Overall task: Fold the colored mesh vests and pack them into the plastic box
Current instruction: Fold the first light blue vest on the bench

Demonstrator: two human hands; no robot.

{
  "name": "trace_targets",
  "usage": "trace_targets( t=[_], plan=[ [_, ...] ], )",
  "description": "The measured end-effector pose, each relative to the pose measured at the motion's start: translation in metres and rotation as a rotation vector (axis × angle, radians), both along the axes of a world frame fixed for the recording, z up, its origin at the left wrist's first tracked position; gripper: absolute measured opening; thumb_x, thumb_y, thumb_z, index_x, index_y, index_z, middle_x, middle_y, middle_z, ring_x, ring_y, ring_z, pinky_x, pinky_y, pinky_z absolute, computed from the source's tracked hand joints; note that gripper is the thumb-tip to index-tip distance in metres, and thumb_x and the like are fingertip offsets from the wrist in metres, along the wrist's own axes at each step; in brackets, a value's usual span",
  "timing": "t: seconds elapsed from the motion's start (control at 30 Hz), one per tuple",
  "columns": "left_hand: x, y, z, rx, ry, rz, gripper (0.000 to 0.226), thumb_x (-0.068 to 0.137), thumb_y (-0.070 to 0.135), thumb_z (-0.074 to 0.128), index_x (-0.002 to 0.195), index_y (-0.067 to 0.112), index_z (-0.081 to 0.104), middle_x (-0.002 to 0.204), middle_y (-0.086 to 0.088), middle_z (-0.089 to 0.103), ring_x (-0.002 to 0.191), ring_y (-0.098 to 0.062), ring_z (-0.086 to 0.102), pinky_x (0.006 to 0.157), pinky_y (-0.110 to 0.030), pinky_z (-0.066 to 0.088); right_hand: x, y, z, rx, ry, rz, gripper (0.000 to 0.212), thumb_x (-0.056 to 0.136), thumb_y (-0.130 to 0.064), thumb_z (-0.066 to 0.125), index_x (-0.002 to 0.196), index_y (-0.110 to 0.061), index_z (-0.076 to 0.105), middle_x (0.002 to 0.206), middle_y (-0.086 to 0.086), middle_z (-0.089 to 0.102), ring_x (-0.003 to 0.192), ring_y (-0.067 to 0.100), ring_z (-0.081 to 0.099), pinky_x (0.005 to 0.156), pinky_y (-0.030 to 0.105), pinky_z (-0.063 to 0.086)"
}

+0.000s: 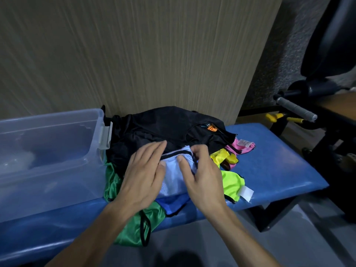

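Observation:
A pile of mesh vests lies on the blue bench (273,166). On top of the pile sits a light blue vest (174,176) with black trim. My left hand (142,176) lies flat on its left side, fingers straight. My right hand (202,174) pinches the vest's upper right edge between thumb and curled fingers. Under it are a black vest (163,128), a green vest (134,224) that hangs over the bench's front edge, a royal blue vest (173,204), a neon yellow-green vest (233,184), a yellow vest (221,157) and a pink vest (242,146). The clear plastic box (48,143) stands at the left.
A wood-grain panel (134,54) rises behind the bench. Black gym equipment with a grey handle (296,108) and yellow parts stands at the right. The grey floor shows below the bench's front edge.

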State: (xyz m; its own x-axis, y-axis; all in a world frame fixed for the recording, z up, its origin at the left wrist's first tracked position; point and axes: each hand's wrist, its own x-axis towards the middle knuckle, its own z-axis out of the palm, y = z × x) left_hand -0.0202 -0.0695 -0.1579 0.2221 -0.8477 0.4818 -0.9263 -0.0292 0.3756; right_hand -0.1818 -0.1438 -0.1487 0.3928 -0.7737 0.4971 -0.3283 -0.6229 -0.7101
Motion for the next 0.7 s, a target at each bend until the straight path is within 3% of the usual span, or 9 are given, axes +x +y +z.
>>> trace_targets(
  t=[0.1, 0.17, 0.3, 0.4, 0.5, 0.63, 0.7],
  plan=[
    [-0.006, -0.011, 0.007, 0.036, 0.237, -0.189, 0.062, 0.097, 0.035, 0.026, 0.156, 0.02, 0.038, 0.157, 0.013, 0.041, 0.144, 0.003, 0.032, 0.123, -0.025, 0.02, -0.018, -0.008, 0.016, -0.053, 0.033, 0.158, 0.021, 0.101, -0.04, 0.057, 0.113, -0.027, 0.045, 0.098, -0.017, 0.057, 0.088, 0.006, 0.058, 0.074, 0.026, 0.046],
    [-0.012, -0.018, 0.006, 0.012, 0.266, -0.226, 0.059, 0.096, 0.034, 0.028, 0.15, 0.021, 0.048, 0.15, 0.012, 0.05, 0.139, 0.0, 0.042, 0.121, -0.028, 0.026, -0.031, -0.017, 0.024, -0.056, 0.054, 0.183, 0.023, 0.1, -0.042, 0.054, 0.115, -0.027, 0.045, 0.103, -0.017, 0.058, 0.094, 0.005, 0.059, 0.078, 0.027, 0.047],
    [-0.031, -0.038, 0.008, -0.001, 0.311, -0.266, 0.036, 0.101, 0.025, 0.035, 0.127, 0.021, 0.059, 0.121, 0.011, 0.063, 0.114, -0.011, 0.06, 0.099, -0.038, 0.046, -0.054, -0.041, 0.035, 0.012, 0.022, 0.172, 0.018, 0.101, -0.039, 0.056, 0.11, -0.027, 0.047, 0.102, -0.018, 0.061, 0.099, 0.004, 0.061, 0.08, 0.02, 0.045],
    [-0.041, -0.06, 0.013, 0.045, 0.259, -0.322, 0.038, 0.108, 0.034, 0.033, 0.136, 0.022, 0.056, 0.119, 0.016, 0.059, 0.114, -0.005, 0.058, 0.099, -0.033, 0.046, -0.072, -0.075, 0.039, 0.11, -0.004, 0.137, 0.015, 0.1, -0.033, 0.062, 0.104, -0.022, 0.054, 0.093, -0.015, 0.065, 0.089, 0.003, 0.062, 0.078, 0.022, 0.047],
    [-0.051, -0.095, 0.025, 0.117, 0.231, -0.378, 0.045, 0.107, 0.041, 0.035, 0.143, 0.02, 0.054, 0.101, 0.017, 0.051, 0.099, 0.001, 0.055, 0.093, -0.022, 0.043, -0.094, -0.121, 0.036, 0.212, -0.063, 0.043, 0.016, 0.098, -0.034, 0.066, 0.098, -0.02, 0.059, 0.087, -0.008, 0.067, 0.081, 0.006, 0.062, 0.077, 0.028, 0.049],
    [-0.082, -0.158, 0.044, 0.215, 0.252, -0.423, 0.055, 0.106, 0.039, 0.042, 0.152, 0.01, 0.044, 0.118, -0.001, 0.056, 0.118, -0.012, 0.053, 0.101, -0.019, 0.036, -0.122, -0.18, 0.027, 0.322, -0.175, -0.076, 0.027, 0.095, -0.034, 0.07, 0.095, -0.009, 0.061, 0.081, 0.0, 0.065, 0.074, 0.009, 0.058, 0.072, 0.035, 0.049],
    [-0.098, -0.195, 0.049, 0.284, 0.26, -0.42, 0.05, 0.108, 0.03, 0.045, 0.152, 0.008, 0.044, 0.116, -0.004, 0.053, 0.122, -0.018, 0.051, 0.098, -0.019, 0.033, -0.135, -0.21, 0.021, 0.403, -0.234, -0.13, 0.022, 0.098, -0.023, 0.068, 0.097, -0.002, 0.062, 0.079, 0.004, 0.064, 0.069, 0.007, 0.057, 0.065, 0.028, 0.05]
  ],
)
